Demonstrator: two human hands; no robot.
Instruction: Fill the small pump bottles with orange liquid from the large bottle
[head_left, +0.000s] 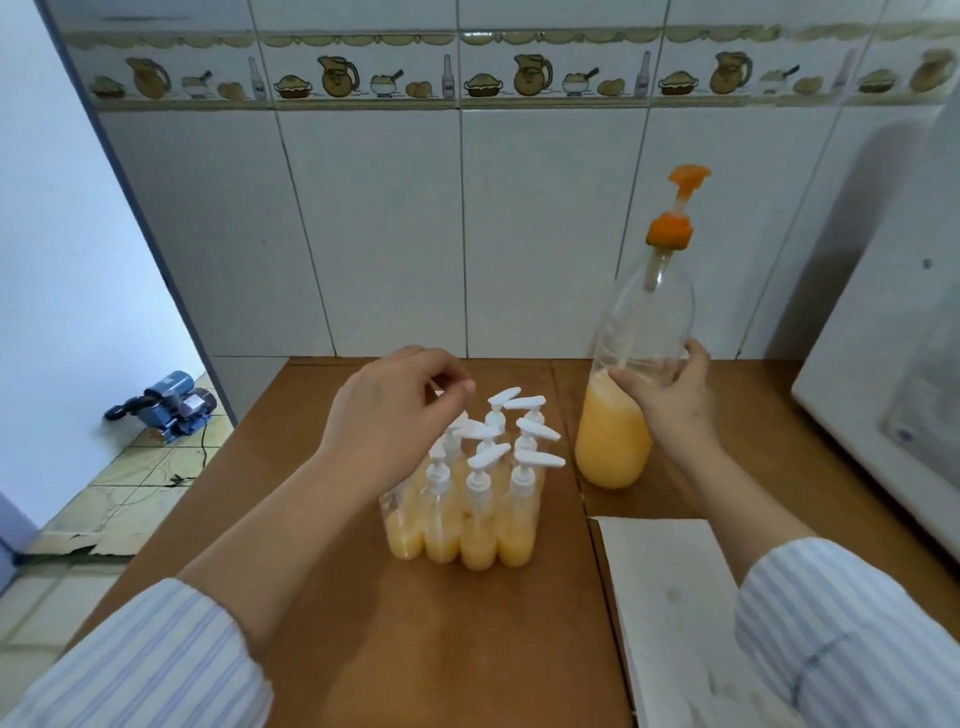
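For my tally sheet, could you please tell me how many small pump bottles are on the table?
8 small pump bottles at least, clustered mid-table: four in front, the rest behind; the left hand may hide more.

Beside the matt brown tabletop's (467, 649) clear glossy plastic large bottle (644, 322), small pump bottles (467, 514) are clear plastic too.

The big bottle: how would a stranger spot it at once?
On the brown table, right of the cluster of small pump bottles, stands the big bottle, gripped by the right hand. It alone is tall, with an orange pump; theirs are white.
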